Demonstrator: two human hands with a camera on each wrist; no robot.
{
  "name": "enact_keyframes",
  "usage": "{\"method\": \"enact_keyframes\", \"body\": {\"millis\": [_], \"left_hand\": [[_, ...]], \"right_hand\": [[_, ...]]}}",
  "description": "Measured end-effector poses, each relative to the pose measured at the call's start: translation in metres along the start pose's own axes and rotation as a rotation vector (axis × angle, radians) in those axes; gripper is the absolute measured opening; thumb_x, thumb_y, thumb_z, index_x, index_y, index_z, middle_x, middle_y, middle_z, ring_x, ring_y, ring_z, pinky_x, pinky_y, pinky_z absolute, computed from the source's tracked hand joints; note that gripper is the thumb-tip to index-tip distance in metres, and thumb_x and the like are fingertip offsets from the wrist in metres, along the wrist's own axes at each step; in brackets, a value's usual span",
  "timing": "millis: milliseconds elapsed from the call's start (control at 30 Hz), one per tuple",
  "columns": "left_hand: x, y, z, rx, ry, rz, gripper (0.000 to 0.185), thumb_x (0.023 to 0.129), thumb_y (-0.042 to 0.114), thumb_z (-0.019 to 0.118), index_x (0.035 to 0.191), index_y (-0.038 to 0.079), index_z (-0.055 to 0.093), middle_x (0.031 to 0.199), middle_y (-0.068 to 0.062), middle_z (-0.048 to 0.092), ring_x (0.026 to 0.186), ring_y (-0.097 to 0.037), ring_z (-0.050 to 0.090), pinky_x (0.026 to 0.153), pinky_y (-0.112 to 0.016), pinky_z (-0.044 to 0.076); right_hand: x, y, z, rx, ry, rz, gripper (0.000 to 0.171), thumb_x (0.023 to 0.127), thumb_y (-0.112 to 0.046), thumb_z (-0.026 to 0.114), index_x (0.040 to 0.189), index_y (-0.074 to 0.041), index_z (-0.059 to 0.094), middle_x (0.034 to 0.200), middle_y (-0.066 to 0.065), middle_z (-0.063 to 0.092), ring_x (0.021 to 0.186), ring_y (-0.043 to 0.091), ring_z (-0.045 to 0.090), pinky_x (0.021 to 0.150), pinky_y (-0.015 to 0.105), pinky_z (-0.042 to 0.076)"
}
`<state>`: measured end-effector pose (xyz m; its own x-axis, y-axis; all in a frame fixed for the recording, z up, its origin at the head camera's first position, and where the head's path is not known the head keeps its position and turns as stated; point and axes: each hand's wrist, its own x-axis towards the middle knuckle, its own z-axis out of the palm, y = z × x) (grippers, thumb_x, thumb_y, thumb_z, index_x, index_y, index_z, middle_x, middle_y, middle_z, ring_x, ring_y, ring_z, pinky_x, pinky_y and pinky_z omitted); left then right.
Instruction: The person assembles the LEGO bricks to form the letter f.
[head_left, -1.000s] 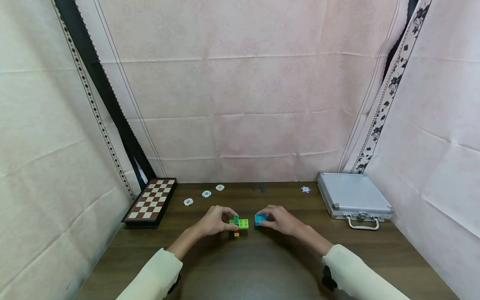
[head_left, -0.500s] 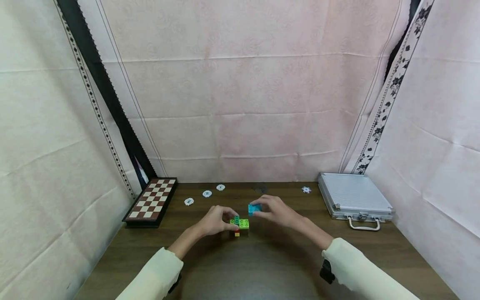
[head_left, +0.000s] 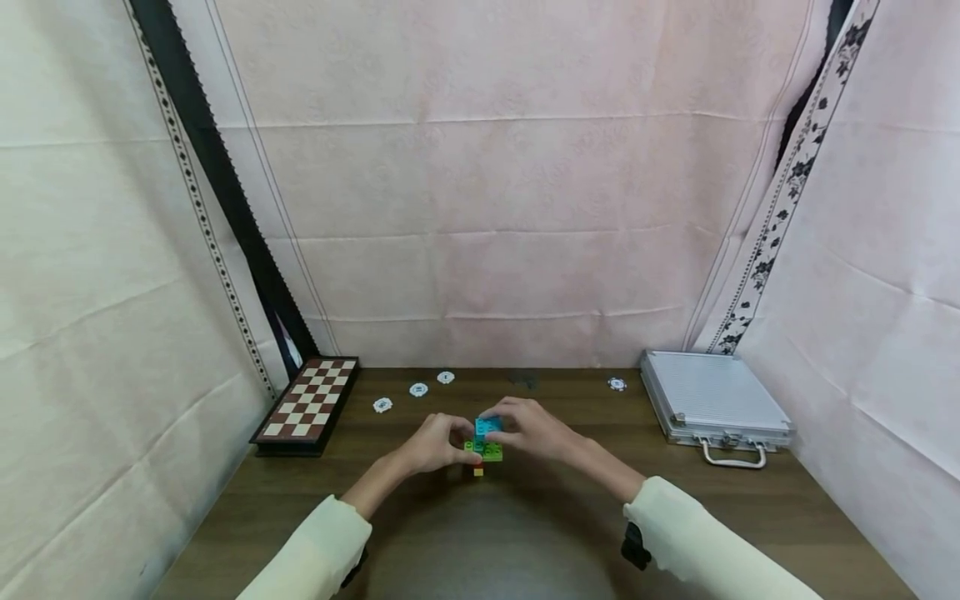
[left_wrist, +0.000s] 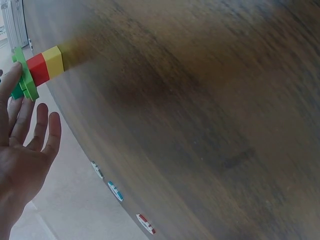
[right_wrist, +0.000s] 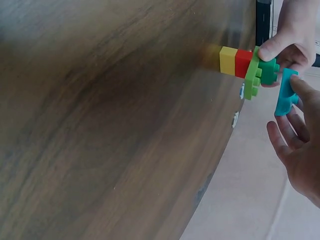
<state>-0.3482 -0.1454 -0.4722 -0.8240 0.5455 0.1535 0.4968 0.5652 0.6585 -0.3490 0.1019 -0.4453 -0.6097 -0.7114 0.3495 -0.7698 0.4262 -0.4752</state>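
A small tower of toy building bricks stands on the table: a yellow brick at the bottom, a red brick on it, then a wide light green brick and a dark green brick on top. My left hand pinches the light green brick between thumb and fingers from the left side. Between the thumb and fingers of my right hand is a blue brick. In the right wrist view it is held just above the dark green brick's studs, with a narrow gap between them.
A checkered chess board lies at the left of the wooden table. Several poker chips are spread along the back. At the right lies a silver case, its handle toward the front. Cloth curtains enclose the table.
My right hand has lifted the blue brick and brought it leftward, from beside the brick tower to over its top. My left hand keeps its grip on the tower.
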Motion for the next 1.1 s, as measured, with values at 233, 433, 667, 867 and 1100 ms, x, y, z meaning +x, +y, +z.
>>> {"method": "enact_keyframes", "body": {"millis": [233,433,667,867,1100], "left_hand": [[0.002,-0.002,0.001,-0.012,-0.006,-0.010,0.024,0.088,0.029,0.086,0.105,0.017,0.076,0.095,0.009,0.073,0.089,-0.010,0.067,0.080,-0.029,0.057],[0.002,-0.002,0.002,-0.018,-0.011,-0.014,0.024,0.088,0.029,0.086,0.105,0.017,0.076,0.096,0.008,0.074,0.089,-0.010,0.068,0.079,-0.027,0.057],[0.002,-0.001,0.002,-0.016,-0.016,0.001,0.023,0.089,0.029,0.085,0.106,0.017,0.077,0.097,0.009,0.074,0.089,-0.011,0.068,0.078,-0.028,0.056],[0.001,0.000,0.002,-0.003,-0.012,0.009,0.019,0.088,0.028,0.086,0.101,0.018,0.076,0.092,0.010,0.073,0.085,-0.010,0.067,0.075,-0.028,0.055],[0.001,0.001,0.000,0.008,-0.018,0.024,0.020,0.088,0.027,0.086,0.100,0.016,0.075,0.091,0.008,0.073,0.084,-0.011,0.068,0.073,-0.026,0.056]], "right_hand": [[0.001,0.002,0.006,-0.022,-0.013,0.020,0.032,0.102,-0.023,0.070,0.132,-0.011,0.070,0.119,0.001,0.067,0.101,0.013,0.067,0.083,0.027,0.058],[-0.003,0.004,0.009,-0.011,-0.005,-0.018,0.032,0.103,-0.022,0.068,0.132,-0.009,0.070,0.117,0.003,0.068,0.094,0.012,0.066,0.077,0.023,0.055],[-0.005,0.001,0.012,-0.033,-0.001,-0.010,0.032,0.103,-0.022,0.068,0.134,-0.010,0.069,0.118,0.004,0.067,0.088,0.011,0.065,0.072,0.022,0.054],[-0.005,-0.003,0.011,-0.106,-0.022,0.027,0.035,0.104,-0.026,0.067,0.136,-0.014,0.068,0.120,0.003,0.066,0.092,0.007,0.065,0.078,0.022,0.055],[-0.009,-0.004,0.018,-0.120,0.003,0.111,0.038,0.104,-0.033,0.066,0.138,-0.018,0.067,0.122,-0.002,0.063,0.101,0.015,0.065,0.083,0.026,0.055]]}}
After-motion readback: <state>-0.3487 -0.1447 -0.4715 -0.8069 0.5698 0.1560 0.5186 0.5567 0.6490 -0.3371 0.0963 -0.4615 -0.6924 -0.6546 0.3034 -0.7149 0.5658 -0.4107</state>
